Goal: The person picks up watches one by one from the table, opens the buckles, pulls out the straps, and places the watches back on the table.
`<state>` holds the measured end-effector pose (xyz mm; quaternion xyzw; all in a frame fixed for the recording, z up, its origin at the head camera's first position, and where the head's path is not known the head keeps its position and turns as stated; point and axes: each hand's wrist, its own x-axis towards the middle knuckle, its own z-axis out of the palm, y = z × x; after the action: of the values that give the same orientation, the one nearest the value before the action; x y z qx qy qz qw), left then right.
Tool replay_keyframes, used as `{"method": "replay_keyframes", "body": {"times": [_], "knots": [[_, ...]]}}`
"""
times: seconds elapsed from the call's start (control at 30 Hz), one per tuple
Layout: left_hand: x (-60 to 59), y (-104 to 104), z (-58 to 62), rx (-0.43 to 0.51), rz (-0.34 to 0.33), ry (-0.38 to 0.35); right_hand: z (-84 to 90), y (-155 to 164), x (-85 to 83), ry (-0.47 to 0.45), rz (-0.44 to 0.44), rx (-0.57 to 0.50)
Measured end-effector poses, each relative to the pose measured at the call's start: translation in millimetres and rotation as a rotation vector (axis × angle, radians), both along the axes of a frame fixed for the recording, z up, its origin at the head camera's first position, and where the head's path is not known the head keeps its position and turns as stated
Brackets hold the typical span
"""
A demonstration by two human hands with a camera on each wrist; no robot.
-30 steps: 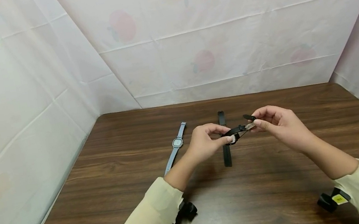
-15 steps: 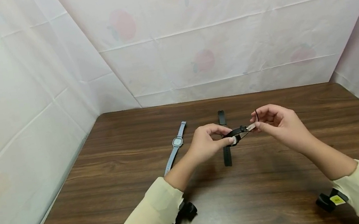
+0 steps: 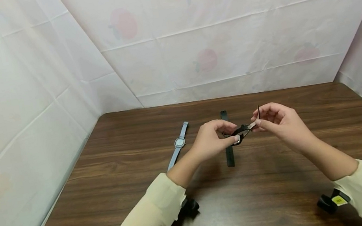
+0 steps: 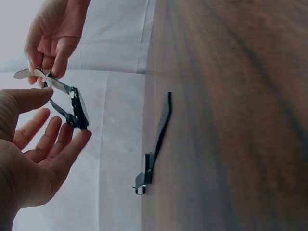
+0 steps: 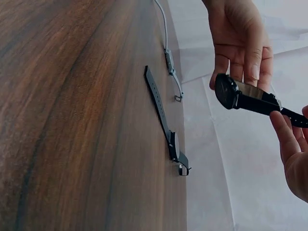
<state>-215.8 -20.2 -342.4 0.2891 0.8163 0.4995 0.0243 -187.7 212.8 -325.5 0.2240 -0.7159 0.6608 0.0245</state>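
A black wristwatch (image 3: 240, 130) is held above the table between both hands, its strap looped through the buckle. My left hand (image 3: 211, 139) grips it from the left, with the thumb and fingers around the loop. From the right, my right hand (image 3: 282, 123) pinches the strap near the buckle, and the strap's tip stands up beyond the fingers. The right wrist view shows the dark round dial (image 5: 224, 91) at the left hand's fingertips. Beneath the hands, a second black watch (image 3: 230, 156) lies on the table, its middle partly hidden by the left hand.
A light blue watch (image 3: 179, 142) with a squarish case lies left of the black one, its lower strap end hidden behind the left forearm. The brown wooden table (image 3: 266, 194) is bordered by pale fruit-print cloth (image 3: 226, 41) at the back and sides.
The strap tip, earlier lying over toward the left, now stands upright at my right fingers. My left hand has moved slightly right and covers more of the held watch. The table watches stay put.
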Motion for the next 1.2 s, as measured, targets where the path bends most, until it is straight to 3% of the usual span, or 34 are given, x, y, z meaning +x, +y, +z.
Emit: {"method": "replay_keyframes", "body": {"times": [0.43, 0.87, 1.2], "knots": [[-1.8, 11, 16.9, -0.037, -0.038, 0.102, -4.1, -6, 0.2, 0.025, -0.017, 0.073], [-1.9, 13, 25.1, -0.069, -0.102, 0.093, -3.6, -16, 5.0, 0.091, -0.003, 0.018], [-5.1, 14, 26.0, -0.136, -0.101, 0.081, -5.0, -19, 6.0, 0.102, -0.025, 0.058]]}}
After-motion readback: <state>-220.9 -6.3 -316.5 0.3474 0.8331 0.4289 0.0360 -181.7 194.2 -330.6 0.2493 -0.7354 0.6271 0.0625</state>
